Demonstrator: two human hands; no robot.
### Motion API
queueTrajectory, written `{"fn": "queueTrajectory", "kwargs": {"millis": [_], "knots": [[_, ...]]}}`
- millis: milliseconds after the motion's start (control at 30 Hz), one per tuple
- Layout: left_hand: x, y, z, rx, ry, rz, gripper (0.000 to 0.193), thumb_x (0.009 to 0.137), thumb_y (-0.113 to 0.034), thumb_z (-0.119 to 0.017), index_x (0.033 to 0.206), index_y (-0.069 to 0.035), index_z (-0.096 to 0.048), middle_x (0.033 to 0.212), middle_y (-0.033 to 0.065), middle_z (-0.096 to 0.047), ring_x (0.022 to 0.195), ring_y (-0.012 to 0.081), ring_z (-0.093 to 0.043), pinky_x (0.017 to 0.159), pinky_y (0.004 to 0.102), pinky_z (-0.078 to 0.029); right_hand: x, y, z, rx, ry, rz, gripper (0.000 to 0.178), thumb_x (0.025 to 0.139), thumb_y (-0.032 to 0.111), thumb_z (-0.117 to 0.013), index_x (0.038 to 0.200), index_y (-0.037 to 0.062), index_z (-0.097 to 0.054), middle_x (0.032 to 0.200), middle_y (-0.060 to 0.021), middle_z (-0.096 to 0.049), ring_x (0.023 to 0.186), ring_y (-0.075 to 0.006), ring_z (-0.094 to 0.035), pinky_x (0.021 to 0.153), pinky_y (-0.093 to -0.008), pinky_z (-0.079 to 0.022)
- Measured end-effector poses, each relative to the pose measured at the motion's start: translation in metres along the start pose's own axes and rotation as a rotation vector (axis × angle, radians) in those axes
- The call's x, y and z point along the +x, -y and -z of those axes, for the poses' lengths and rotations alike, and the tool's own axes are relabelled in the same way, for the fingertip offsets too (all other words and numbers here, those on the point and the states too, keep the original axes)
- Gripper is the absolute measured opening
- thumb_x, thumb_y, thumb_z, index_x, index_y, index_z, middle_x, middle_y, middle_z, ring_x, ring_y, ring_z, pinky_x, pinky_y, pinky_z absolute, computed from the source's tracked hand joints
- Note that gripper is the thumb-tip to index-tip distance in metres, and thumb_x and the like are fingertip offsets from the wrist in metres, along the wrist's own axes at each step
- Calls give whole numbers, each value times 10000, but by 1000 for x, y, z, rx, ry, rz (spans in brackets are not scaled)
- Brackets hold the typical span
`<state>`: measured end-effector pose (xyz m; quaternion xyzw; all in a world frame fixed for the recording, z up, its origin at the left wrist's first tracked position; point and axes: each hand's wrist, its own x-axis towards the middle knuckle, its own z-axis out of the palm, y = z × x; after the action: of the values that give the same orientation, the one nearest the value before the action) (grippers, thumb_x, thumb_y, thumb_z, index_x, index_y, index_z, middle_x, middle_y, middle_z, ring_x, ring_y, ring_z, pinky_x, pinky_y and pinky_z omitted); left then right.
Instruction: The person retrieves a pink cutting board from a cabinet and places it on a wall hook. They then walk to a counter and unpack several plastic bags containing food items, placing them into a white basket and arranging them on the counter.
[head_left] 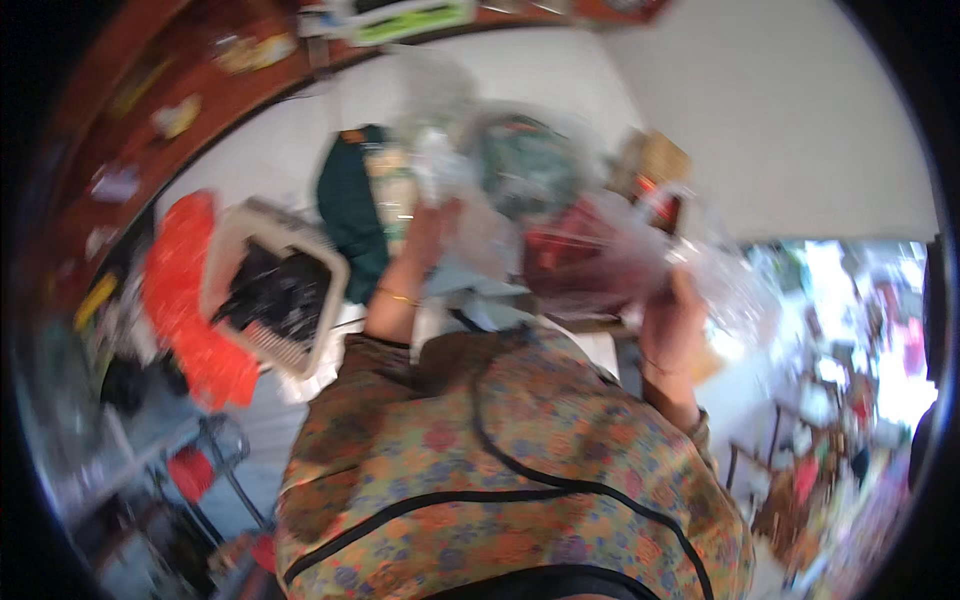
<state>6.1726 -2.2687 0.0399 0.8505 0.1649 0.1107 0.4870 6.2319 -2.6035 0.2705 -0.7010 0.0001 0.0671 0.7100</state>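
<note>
My left hand is raised at the middle, its fingers closed on a crumpled clear plastic bag. Further right, my right hand grips a second see-through plastic bag at its side. Between my hands lies a clear bag with dark red contents; motion blur hides what they are. Behind it sits a round, clear-wrapped bundle of greenish stuff. A dark green cloth-like item stands beside my left wrist, next to a pale, glossy packet.
To the left is a beige plastic bin lined with black plastic, with a bright red plastic bag against it. A reddish-brown wooden shelf curves along the upper left. A brown cardboard-like piece leans near the white wall.
</note>
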Motion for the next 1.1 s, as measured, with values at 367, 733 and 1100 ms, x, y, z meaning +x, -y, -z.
{"fn": "queueTrajectory", "kwargs": {"millis": [367, 733, 1100], "knots": [[-93, -86, 32, -161, -613, 209, 402, 854, -89, -664, 1237, -9, -575, 1037, 235, -690, 1002, 426, -671, 837, 436, -531, 69, -134, -31, -1001, 570, 674, 290, 909, 108, -667, 1173, -1, -620, 1169, -203, -612, 1102, -366, -576, 955, -459, -467], [-303, -129, -5, -197, -778, 566, 455, 878, -107, -652, 1313, -20, -548, 1127, 177, -688, 1036, 294, -668, 924, 384, -509, 39, -57, 16, -1167, 1263, 71, 301, 875, 269, -754, 904, -24, -695, 623, -136, -615, 589, -273, -620, 607, -396, -494], [-385, -109, 43, -764, -517, 303, 408, 914, -146, -683, 1291, -24, -583, 1192, 68, -649, 1111, 170, -593, 988, 355, -478, -197, -111, -126, -399, 1558, 346, 483, 832, 265, -807, 1192, -5, -635, 1038, -144, -715, 977, -240, -691, 850, -362, -537]]}}
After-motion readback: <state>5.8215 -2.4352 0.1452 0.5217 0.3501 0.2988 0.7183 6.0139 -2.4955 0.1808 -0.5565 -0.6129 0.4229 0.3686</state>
